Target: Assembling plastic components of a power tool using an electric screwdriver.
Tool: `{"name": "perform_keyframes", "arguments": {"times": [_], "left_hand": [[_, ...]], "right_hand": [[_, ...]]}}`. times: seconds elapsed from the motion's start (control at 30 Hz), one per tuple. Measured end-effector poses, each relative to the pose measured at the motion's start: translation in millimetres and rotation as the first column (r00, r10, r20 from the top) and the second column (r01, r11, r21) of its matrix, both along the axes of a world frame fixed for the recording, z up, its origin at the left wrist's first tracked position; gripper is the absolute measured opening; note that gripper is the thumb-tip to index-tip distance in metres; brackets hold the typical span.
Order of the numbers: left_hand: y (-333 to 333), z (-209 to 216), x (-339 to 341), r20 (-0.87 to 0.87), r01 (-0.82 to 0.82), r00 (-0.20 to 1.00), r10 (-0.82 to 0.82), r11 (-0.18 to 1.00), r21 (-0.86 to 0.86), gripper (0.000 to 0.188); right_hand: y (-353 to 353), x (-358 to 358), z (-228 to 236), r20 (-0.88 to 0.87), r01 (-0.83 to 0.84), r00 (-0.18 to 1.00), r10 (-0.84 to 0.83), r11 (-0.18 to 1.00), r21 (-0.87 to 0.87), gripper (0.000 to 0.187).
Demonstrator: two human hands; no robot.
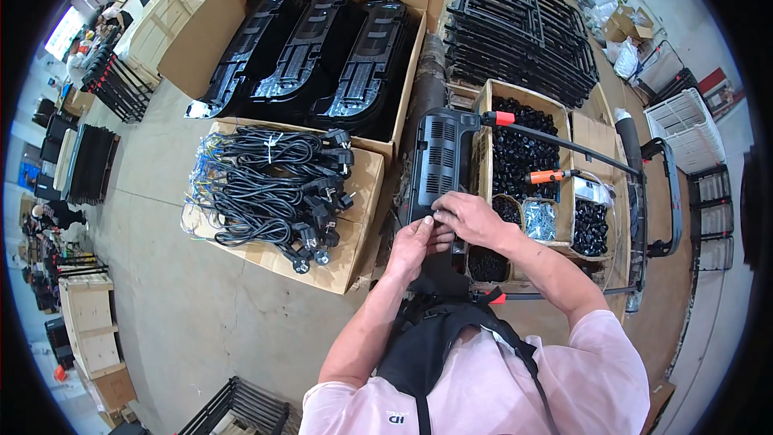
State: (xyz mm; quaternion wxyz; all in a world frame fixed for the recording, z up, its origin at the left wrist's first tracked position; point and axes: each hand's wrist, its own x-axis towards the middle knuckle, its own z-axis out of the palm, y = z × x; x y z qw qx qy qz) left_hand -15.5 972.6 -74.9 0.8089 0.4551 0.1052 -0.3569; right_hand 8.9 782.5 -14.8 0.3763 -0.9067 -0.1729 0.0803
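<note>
In front of me lies a long black plastic housing [439,157] with rows of vent slots. My left hand [412,248] and my right hand [469,220] meet at its near end. The left thumb and fingers are pinched together there, with a small dark part between them that I cannot make out. My right fingers are bent and closed against the same spot, and what they hold is hidden. A black tubular frame [572,145] with red joints runs from the housing to the right. Inside it, an orange power screwdriver [551,176] lies over the parts trays.
Wooden bins of black plastic parts [523,145] and silver screws [539,219] stand right. Bundled black power cords [270,185] lie on a cardboard box [362,217] at left. Behind it, a large carton [407,89] holds black shells [294,56]. Black metal racks [519,32] are stacked at the back.
</note>
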Motion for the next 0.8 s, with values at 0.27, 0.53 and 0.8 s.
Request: {"name": "perform_keyframes", "arguments": {"times": [0.27,0.53,0.8], "left_hand": [[-17,-18,19,-0.103,-0.123,0.989,0.110,0.984,-0.130,0.040],[-21,6,-14,-0.082,0.006,0.997,-0.007,1.000,-0.006,0.052],[-27,-4,-44,-0.109,0.019,0.994,-0.012,0.998,0.057,0.047]], "right_hand": [[-7,31,-2,0.199,-0.128,0.966,0.168,0.972,-0.199,0.027],[-21,147,-44,0.492,-0.020,0.859,0.142,0.969,-0.245,0.020],[-15,165,-52,0.447,-0.125,0.848,0.285,0.927,-0.354,0.022]]}}
